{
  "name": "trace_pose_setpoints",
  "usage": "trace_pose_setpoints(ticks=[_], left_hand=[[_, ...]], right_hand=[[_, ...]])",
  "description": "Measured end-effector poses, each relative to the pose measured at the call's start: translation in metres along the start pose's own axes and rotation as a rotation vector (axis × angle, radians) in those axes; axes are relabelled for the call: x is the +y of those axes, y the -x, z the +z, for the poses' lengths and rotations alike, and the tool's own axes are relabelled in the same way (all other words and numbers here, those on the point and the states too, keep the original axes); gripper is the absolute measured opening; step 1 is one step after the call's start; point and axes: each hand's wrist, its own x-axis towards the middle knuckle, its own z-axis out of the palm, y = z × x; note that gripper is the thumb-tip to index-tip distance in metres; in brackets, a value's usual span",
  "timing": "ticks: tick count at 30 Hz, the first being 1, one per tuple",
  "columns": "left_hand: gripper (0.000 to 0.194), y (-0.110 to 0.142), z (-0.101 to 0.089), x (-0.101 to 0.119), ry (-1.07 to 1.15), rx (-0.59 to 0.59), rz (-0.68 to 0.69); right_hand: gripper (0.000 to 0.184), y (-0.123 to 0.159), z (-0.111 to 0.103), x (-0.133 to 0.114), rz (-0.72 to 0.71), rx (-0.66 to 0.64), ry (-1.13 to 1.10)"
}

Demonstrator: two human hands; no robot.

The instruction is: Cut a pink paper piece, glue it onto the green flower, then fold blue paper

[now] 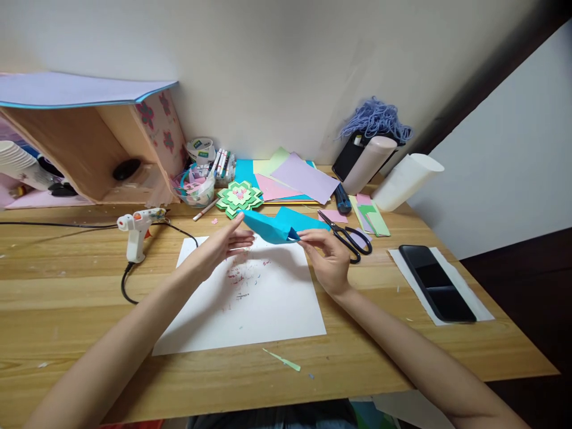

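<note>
A folded piece of blue paper (270, 229) is raised above a white sheet (277, 304) that carries red and dark marks. At its left end, the thumb of my left hand (226, 241) presses the paper, with the other visible fingers stretched out below. My right hand (328, 259) pinches the right corner, beside a small open fold. Another flat blue piece (304, 218) lies just behind. Close to my right hand rest black-handled scissors (351, 241). Past my left hand sits a layered green paper flower (239, 198) with a pink centre.
A white glue gun (137, 232) with its cord stands at left, near an open box (161, 143). Coloured paper sheets (304, 176), markers (222, 164) and a tub of scraps (194, 187) line the back. A black phone (438, 283) lies at right, before a white roll (406, 182).
</note>
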Motion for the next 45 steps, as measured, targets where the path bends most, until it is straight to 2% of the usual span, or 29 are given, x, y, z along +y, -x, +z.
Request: trace_pose_setpoints(ticks=[1, 3, 6, 10, 15, 24, 32, 38, 45], left_hand=[[0.053, 0.0, 0.001, -0.001, 0.088, -0.077, -0.007], [0.042, 0.001, 0.006, -0.002, 0.209, -0.136, 0.059], [0.035, 0.006, 0.016, -0.003, 0.314, -0.144, 0.113], [0.036, 0.011, 0.02, -0.002, 0.421, -0.088, 0.048], [0.039, 0.014, 0.02, 0.0, 0.397, -0.101, -0.026], [0.039, 0.013, 0.024, 0.0, 0.389, -0.115, -0.049], [0.035, 0.012, 0.024, -0.003, 0.357, -0.123, 0.009], [0.03, 0.018, 0.028, -0.002, 0.38, -0.17, -0.022], [0.028, 0.027, 0.031, -0.001, 0.289, -0.221, 0.013]], right_hand=[[0.005, 0.001, 0.001, 0.0, 0.005, -0.008, -0.017], [0.005, 0.004, 0.003, -0.002, 0.014, -0.028, -0.039], [0.006, 0.008, 0.006, -0.004, 0.018, -0.066, -0.05], [0.009, 0.011, 0.006, -0.003, -0.041, -0.124, -0.015], [0.015, 0.013, 0.006, 0.001, -0.143, -0.157, 0.05], [0.008, 0.014, 0.007, 0.003, -0.075, -0.149, 0.065], [0.006, 0.014, 0.007, 0.003, -0.062, -0.145, 0.067], [0.008, 0.015, 0.006, 0.003, -0.096, -0.188, 0.096], [0.012, 0.016, 0.006, 0.004, -0.119, -0.235, 0.132]])
